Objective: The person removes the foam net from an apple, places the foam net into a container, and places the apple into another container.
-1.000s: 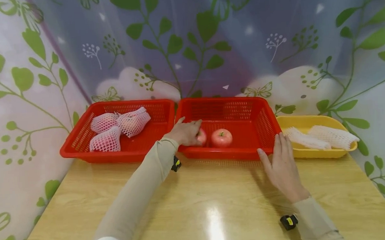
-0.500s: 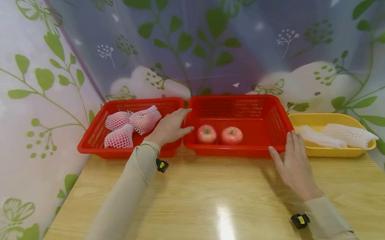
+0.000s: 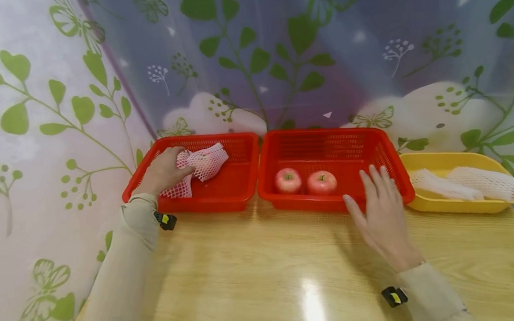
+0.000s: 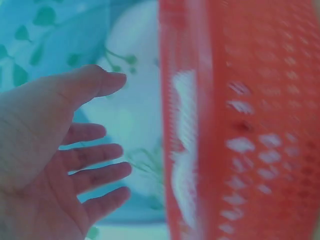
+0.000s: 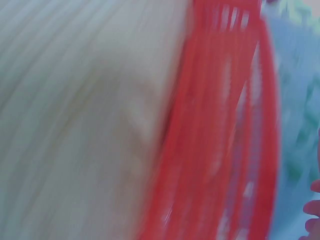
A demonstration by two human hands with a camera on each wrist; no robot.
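Left hand (image 3: pixel 163 173) has moved from the inner rim of the left red slotted plastic basket (image 3: pixel 228 183) to above its left part; the right hand (image 3: pixel 382 222) has shifted off the corner of the right red slotted plastic basket (image 3: pixel 348 173), its fingertips now over the near right part. Both baskets stand just beside each other, raised walls on every side. Open floor lies right of the wrapped fruit in one and right of the apples in the other; the pale wooden tabletop (image 3: pixel 262 275) gives room between the sleeves. Behind rises a leaf-patterned backdrop (image 3: pixel 292 82). A yellow oval plastic tray (image 3: pixel 461 208) with white foam-net sleeves (image 3: pixel 484 181) stands at the right. Two round pink-red apples (image 3: pixel 288 180) sit near the front wall. Fruits in pink-white foam netting (image 3: pixel 207 160) lie partly hidden under the left hand. Its fingers are spread, gripping nothing; contact cannot be told. The right fingers are extended and hold nothing.
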